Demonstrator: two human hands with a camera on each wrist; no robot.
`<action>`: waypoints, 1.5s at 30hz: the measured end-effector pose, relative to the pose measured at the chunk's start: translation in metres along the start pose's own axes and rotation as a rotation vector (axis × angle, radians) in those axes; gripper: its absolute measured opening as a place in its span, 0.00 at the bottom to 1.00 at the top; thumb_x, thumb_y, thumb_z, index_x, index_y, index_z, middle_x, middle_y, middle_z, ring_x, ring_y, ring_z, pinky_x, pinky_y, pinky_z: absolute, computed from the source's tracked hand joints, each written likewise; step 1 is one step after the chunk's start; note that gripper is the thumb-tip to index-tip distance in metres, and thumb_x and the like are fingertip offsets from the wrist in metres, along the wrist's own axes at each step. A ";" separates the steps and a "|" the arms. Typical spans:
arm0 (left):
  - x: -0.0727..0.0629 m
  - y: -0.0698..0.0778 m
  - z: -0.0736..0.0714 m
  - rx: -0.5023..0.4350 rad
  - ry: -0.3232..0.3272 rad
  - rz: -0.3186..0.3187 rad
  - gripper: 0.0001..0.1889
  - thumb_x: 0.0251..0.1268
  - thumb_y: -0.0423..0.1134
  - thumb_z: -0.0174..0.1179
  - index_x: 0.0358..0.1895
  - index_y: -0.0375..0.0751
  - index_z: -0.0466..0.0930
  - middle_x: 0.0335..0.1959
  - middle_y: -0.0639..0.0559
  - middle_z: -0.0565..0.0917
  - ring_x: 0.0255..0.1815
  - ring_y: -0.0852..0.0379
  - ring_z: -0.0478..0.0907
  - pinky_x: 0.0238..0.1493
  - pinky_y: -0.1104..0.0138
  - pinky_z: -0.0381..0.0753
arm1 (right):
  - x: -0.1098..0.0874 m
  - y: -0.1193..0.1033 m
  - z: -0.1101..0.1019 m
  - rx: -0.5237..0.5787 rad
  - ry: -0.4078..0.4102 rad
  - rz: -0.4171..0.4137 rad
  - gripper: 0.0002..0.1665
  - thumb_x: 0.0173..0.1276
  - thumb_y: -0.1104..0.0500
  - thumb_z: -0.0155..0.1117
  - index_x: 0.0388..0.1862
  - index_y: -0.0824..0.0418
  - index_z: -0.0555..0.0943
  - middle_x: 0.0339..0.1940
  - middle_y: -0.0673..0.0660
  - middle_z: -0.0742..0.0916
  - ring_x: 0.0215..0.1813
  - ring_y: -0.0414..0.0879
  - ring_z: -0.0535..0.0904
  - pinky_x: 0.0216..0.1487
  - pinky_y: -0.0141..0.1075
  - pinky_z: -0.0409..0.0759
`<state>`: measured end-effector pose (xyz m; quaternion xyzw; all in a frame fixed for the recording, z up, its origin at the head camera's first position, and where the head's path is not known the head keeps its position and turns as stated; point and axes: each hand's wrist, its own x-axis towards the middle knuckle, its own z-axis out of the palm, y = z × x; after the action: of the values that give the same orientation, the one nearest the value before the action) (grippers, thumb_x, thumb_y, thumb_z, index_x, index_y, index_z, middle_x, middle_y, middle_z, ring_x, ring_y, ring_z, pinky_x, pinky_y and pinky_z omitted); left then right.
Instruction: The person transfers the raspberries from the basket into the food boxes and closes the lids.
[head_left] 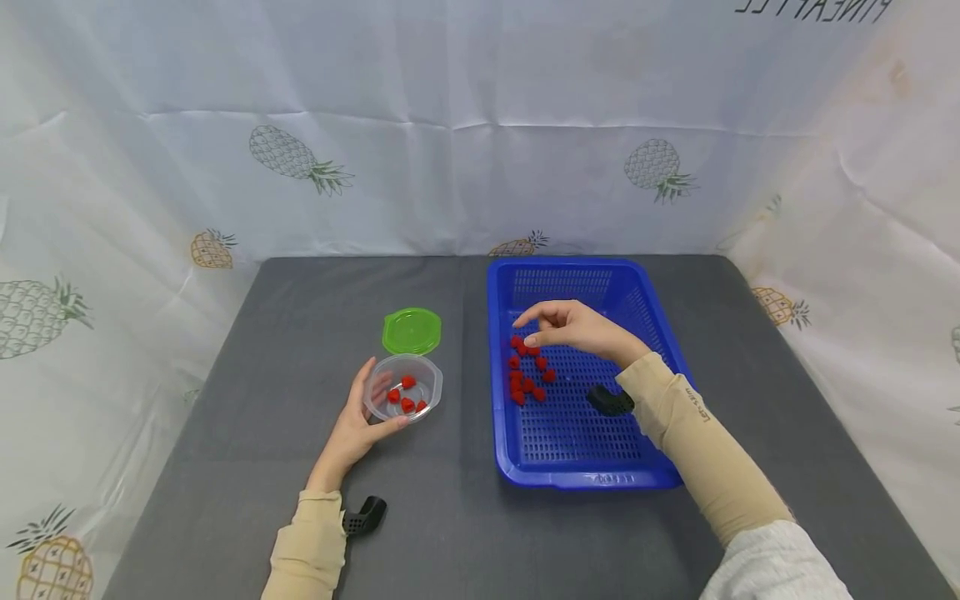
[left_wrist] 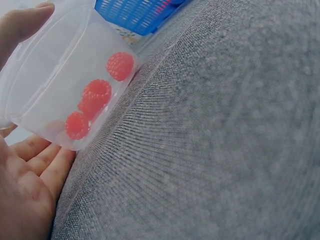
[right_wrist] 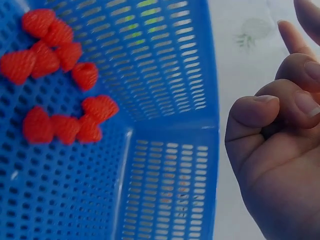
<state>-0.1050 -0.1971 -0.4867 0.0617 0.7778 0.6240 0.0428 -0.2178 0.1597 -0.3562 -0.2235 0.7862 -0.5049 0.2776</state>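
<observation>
My left hand holds a small clear plastic tub, with the thumb on its near rim and the fingers round its left side. Several red raspberries lie on the tub's bottom; the left wrist view shows them through the wall. Over the blue basket hovers my right hand, its index finger stretched out, thumb apart from it, the other fingers curled. No thing shows between finger and thumb. Below the fingertips, several loose raspberries lie along the basket's left side; the right wrist view shows them too.
A green lid lies flat just behind the tub. The grey tabletop carries everything, and a white curtain with printed pineapples hangs behind and at both sides. Perforated walls surround the basket's floor.
</observation>
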 end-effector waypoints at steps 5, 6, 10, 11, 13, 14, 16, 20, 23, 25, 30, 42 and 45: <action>0.000 0.000 0.000 -0.013 0.003 0.015 0.54 0.51 0.31 0.68 0.75 0.50 0.36 0.71 0.37 0.57 0.73 0.41 0.55 0.71 0.65 0.55 | -0.001 0.010 -0.003 -0.036 0.025 0.051 0.24 0.60 0.49 0.66 0.54 0.55 0.78 0.17 0.48 0.67 0.22 0.41 0.59 0.43 0.40 0.71; 0.000 0.000 0.001 -0.021 0.002 0.022 0.54 0.51 0.31 0.68 0.75 0.49 0.36 0.71 0.36 0.57 0.73 0.41 0.55 0.71 0.69 0.56 | -0.001 0.013 -0.003 -0.042 0.031 0.064 0.24 0.60 0.49 0.66 0.54 0.55 0.78 0.16 0.48 0.67 0.22 0.41 0.59 0.47 0.42 0.73; 0.001 -0.001 0.001 -0.037 -0.002 0.040 0.54 0.51 0.29 0.68 0.75 0.47 0.36 0.71 0.35 0.57 0.73 0.39 0.55 0.65 0.85 0.59 | -0.001 0.022 -0.003 -0.058 0.040 0.090 0.27 0.60 0.50 0.66 0.56 0.61 0.76 0.16 0.47 0.66 0.23 0.40 0.59 0.55 0.50 0.74; 0.001 -0.001 0.001 -0.039 -0.004 0.048 0.54 0.51 0.29 0.67 0.75 0.47 0.36 0.71 0.34 0.57 0.72 0.39 0.54 0.63 0.87 0.59 | 0.000 0.024 -0.003 -0.060 0.037 0.091 0.28 0.61 0.50 0.66 0.56 0.62 0.76 0.16 0.47 0.65 0.23 0.40 0.58 0.55 0.50 0.74; 0.001 -0.001 0.001 -0.034 -0.003 0.050 0.54 0.50 0.29 0.68 0.75 0.47 0.36 0.71 0.34 0.57 0.72 0.39 0.55 0.62 0.88 0.59 | 0.002 0.028 -0.002 -0.059 0.030 0.093 0.28 0.61 0.50 0.65 0.56 0.63 0.76 0.16 0.47 0.65 0.22 0.41 0.57 0.56 0.52 0.73; 0.001 -0.001 0.000 -0.035 -0.002 0.051 0.54 0.50 0.29 0.68 0.75 0.48 0.36 0.71 0.34 0.57 0.72 0.38 0.55 0.62 0.88 0.59 | 0.003 0.029 -0.002 -0.061 0.026 0.094 0.28 0.61 0.50 0.65 0.56 0.63 0.76 0.16 0.47 0.64 0.22 0.42 0.55 0.56 0.52 0.73; 0.001 -0.001 0.000 -0.033 0.000 0.052 0.54 0.50 0.29 0.68 0.75 0.48 0.36 0.71 0.34 0.57 0.72 0.39 0.55 0.62 0.88 0.58 | 0.005 0.033 -0.002 -0.069 0.026 0.105 0.28 0.61 0.50 0.65 0.56 0.63 0.76 0.16 0.47 0.65 0.21 0.42 0.55 0.52 0.49 0.73; 0.000 -0.002 -0.001 -0.028 0.001 0.053 0.54 0.51 0.30 0.68 0.75 0.50 0.36 0.71 0.35 0.57 0.72 0.40 0.55 0.62 0.88 0.58 | 0.008 0.042 -0.003 -0.128 0.038 0.146 0.26 0.62 0.49 0.64 0.56 0.61 0.77 0.16 0.48 0.65 0.21 0.42 0.56 0.43 0.44 0.69; -0.001 -0.002 -0.001 -0.022 0.000 0.050 0.54 0.51 0.30 0.67 0.75 0.50 0.36 0.71 0.35 0.57 0.72 0.40 0.55 0.62 0.88 0.58 | 0.009 0.049 -0.004 -0.190 0.044 0.166 0.24 0.63 0.50 0.64 0.55 0.60 0.78 0.15 0.47 0.64 0.20 0.41 0.55 0.39 0.41 0.67; -0.002 -0.003 0.000 -0.026 -0.001 0.051 0.54 0.51 0.30 0.67 0.75 0.50 0.36 0.71 0.35 0.57 0.72 0.40 0.55 0.62 0.88 0.58 | 0.009 0.053 -0.004 -0.221 0.050 0.170 0.22 0.63 0.51 0.64 0.53 0.60 0.78 0.15 0.47 0.64 0.19 0.41 0.55 0.38 0.39 0.67; -0.001 -0.002 0.001 -0.025 -0.002 0.050 0.54 0.51 0.30 0.67 0.75 0.50 0.37 0.71 0.35 0.57 0.72 0.40 0.55 0.61 0.89 0.58 | 0.010 0.061 -0.003 -0.277 0.069 0.186 0.19 0.62 0.53 0.65 0.50 0.59 0.80 0.14 0.47 0.64 0.19 0.41 0.55 0.32 0.35 0.65; -0.001 -0.001 -0.001 0.005 -0.003 0.021 0.54 0.52 0.32 0.67 0.75 0.51 0.36 0.72 0.37 0.56 0.73 0.41 0.55 0.72 0.61 0.57 | 0.015 0.073 0.007 -0.449 0.044 0.269 0.18 0.59 0.54 0.66 0.48 0.57 0.80 0.17 0.48 0.67 0.22 0.41 0.60 0.29 0.33 0.61; -0.001 -0.001 -0.001 -0.001 -0.006 0.026 0.54 0.52 0.32 0.67 0.75 0.51 0.35 0.72 0.36 0.56 0.73 0.41 0.55 0.71 0.68 0.57 | 0.015 0.071 0.008 -0.476 0.040 0.281 0.18 0.60 0.53 0.66 0.48 0.57 0.79 0.18 0.48 0.66 0.23 0.42 0.60 0.30 0.34 0.60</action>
<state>-0.1044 -0.1984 -0.4871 0.0734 0.7766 0.6246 0.0371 -0.2287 0.1728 -0.4274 -0.1613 0.9113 -0.2667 0.2692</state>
